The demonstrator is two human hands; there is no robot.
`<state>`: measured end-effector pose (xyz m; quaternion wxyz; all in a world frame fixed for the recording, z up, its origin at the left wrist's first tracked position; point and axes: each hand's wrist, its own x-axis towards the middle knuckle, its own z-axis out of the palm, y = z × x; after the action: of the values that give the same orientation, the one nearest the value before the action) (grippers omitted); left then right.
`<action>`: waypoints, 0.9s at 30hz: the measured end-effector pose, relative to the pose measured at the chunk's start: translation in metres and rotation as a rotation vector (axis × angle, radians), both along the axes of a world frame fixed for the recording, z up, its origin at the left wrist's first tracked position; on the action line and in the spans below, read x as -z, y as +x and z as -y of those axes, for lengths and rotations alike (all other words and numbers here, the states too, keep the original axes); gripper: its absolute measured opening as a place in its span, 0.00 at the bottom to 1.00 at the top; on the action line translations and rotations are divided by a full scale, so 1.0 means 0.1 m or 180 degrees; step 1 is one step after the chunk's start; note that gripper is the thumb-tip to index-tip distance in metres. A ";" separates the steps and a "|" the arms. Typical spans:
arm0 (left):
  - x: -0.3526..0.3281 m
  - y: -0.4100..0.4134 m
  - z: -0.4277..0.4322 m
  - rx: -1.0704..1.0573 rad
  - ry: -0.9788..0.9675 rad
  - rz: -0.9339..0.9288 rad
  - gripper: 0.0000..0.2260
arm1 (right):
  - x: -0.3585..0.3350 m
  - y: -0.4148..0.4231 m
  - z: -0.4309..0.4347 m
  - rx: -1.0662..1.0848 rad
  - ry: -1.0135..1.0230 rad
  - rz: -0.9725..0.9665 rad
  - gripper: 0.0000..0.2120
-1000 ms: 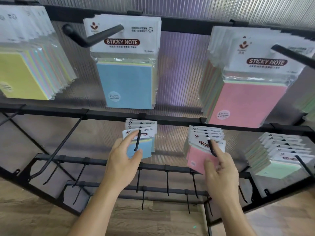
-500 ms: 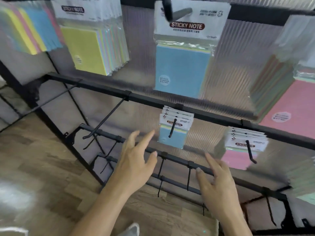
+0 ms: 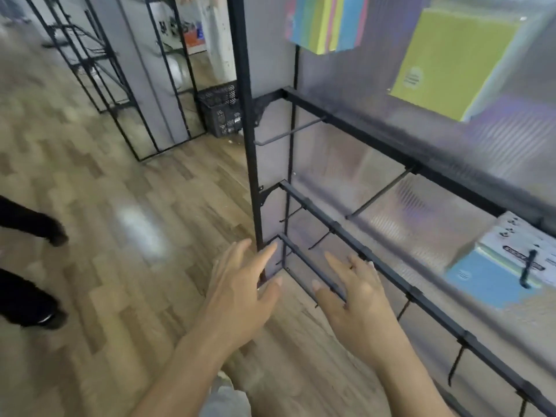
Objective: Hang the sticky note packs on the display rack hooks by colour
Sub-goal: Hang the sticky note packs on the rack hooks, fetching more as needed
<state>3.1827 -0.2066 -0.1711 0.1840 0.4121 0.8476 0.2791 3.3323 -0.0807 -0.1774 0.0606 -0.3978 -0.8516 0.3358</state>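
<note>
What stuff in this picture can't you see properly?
All in the head view:
- Blue pack: the label writing is smeared by motion blur, and its right side is cut off by the frame edge.
- Yellow pack: its header and hook lie beyond the top edge.
- Black crate: the contents are too small, and it is partly behind the rack post.
- Dark legs: the rest is cut off by the left edge.

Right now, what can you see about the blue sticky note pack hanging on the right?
The blue sticky note pack hangs at the far right on a black hook of the display rack. Its white header card has a dark label too blurred to read; below is a blue pad with a pale sticker. More packs sit behind it on that hook.
</note>
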 end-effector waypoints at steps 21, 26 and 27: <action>-0.06 -3.08 0.91 -0.1091 0.0341 0.0030 0.24 | -0.26 -3.64 0.62 -0.1176 0.0101 -0.0128 0.24; 0.00 -3.84 0.80 -0.1247 0.0259 0.0056 0.24 | -0.15 -4.53 0.47 -0.1179 0.0093 -0.0317 0.23; 0.01 -4.04 0.76 -0.1286 0.0225 0.0026 0.23 | -0.12 -4.74 0.42 -0.1185 0.0091 -0.0388 0.23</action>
<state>2.7791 -0.2825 -0.1718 0.1132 0.2388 0.9019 0.3416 2.8585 -0.1230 -0.1650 0.0546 -0.2115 -0.9099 0.3526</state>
